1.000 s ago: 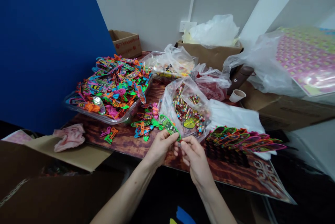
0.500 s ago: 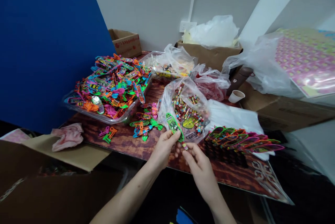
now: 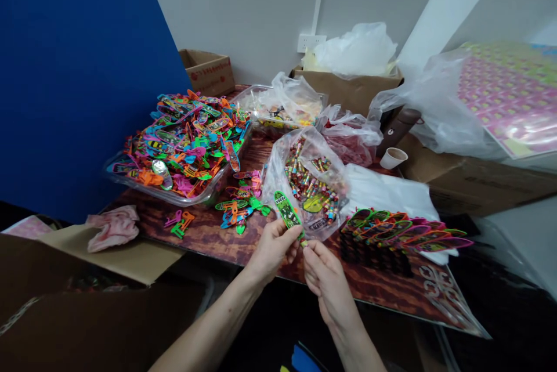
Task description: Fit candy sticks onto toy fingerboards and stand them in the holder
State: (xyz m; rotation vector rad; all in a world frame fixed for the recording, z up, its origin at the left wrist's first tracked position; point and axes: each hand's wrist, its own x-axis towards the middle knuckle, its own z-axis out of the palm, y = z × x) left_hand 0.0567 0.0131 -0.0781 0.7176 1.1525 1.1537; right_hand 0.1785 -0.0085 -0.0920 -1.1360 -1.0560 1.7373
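Fingertips of the left hand (image 3: 270, 247) pinch a green toy skateboard (image 3: 285, 209) narrowly; the right hand (image 3: 331, 273) grips narrowly at its lower end, now hiding more of the small piece there, so this looks like fine fitting. Just beyond sits a clear plastic bag (image 3: 273, 170) of striped pieces.

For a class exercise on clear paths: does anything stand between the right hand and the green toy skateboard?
Only a small, partly hidden piece at the fingertips of the right hand, by the lower end of the green toy skateboard, which the left hand holds. Nothing else visible intervenes; the plastic bag lies beyond.
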